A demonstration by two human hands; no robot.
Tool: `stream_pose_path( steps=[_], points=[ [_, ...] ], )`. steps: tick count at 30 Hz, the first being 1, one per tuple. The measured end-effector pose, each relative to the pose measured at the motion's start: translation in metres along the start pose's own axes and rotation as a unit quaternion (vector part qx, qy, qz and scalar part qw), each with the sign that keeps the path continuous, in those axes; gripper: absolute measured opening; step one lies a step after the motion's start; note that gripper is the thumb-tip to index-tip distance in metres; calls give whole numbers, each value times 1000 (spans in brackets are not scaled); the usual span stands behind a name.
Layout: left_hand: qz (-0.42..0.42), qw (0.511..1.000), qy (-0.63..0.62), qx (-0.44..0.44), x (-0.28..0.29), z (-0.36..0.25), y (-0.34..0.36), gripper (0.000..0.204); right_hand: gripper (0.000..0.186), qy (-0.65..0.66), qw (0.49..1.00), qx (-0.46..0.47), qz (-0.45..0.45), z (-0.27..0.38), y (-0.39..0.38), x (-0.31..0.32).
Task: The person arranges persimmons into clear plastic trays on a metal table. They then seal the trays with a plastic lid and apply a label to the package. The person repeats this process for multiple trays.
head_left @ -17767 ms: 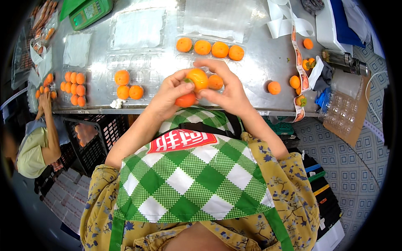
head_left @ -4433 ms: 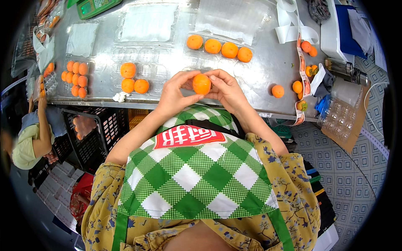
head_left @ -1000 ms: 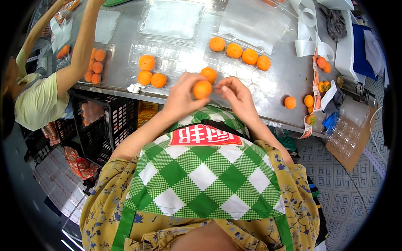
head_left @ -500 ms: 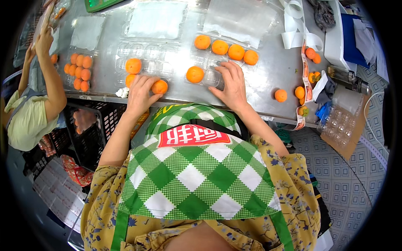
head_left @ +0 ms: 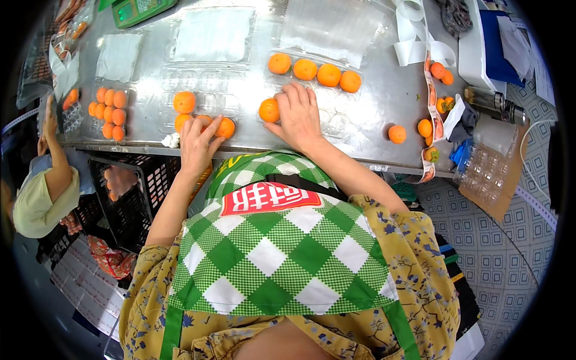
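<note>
Both my hands work over clear plastic fruit trays on the metal table. In the left tray [head_left: 231, 90], my left hand [head_left: 197, 144] curls its fingers around an orange persimmon [head_left: 204, 122] that they partly hide. Beside it lies another persimmon [head_left: 225, 128], close to the thumb. My right hand [head_left: 298, 120] reaches across the right tray [head_left: 336, 120]; thumb and index finger are against a persimmon [head_left: 269, 110] at its left end. The palm hides what lies beneath it. Four-wide, a row of persimmons [head_left: 328, 75] fills that tray's far side.
A packed tray of smaller orange fruit [head_left: 108, 114] stands at the left, near another person's arm [head_left: 55, 165]. Loose persimmons [head_left: 396, 134] lie at the right beside a label strip [head_left: 436, 102]. A green scale [head_left: 139, 11] stands at the back; black crates [head_left: 123, 192] sit below the table.
My right hand has moved left, from the tray's middle to the persimmon at its left end. My left hand has shifted slightly, and a persimmon now shows between its fingers.
</note>
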State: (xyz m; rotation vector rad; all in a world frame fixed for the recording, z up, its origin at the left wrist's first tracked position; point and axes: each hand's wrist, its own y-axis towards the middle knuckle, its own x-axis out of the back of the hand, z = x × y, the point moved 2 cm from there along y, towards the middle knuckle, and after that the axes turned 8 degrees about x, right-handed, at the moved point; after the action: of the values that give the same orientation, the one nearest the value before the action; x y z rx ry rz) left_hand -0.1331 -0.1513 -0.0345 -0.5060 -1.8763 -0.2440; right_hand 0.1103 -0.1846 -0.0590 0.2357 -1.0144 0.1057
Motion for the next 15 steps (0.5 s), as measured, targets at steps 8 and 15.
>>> stream_pose_path(
  steps=[8, 15],
  points=[
    [-65, 981, -180, -27, 5, -40, 23, 50, 56, 39, 995, 34, -86, 0, -2, 2],
    [96, 852, -503, 105, -36, -77, 39, 53, 62, 143, 981, 67, -109, 7, -6, 21]
  ],
)
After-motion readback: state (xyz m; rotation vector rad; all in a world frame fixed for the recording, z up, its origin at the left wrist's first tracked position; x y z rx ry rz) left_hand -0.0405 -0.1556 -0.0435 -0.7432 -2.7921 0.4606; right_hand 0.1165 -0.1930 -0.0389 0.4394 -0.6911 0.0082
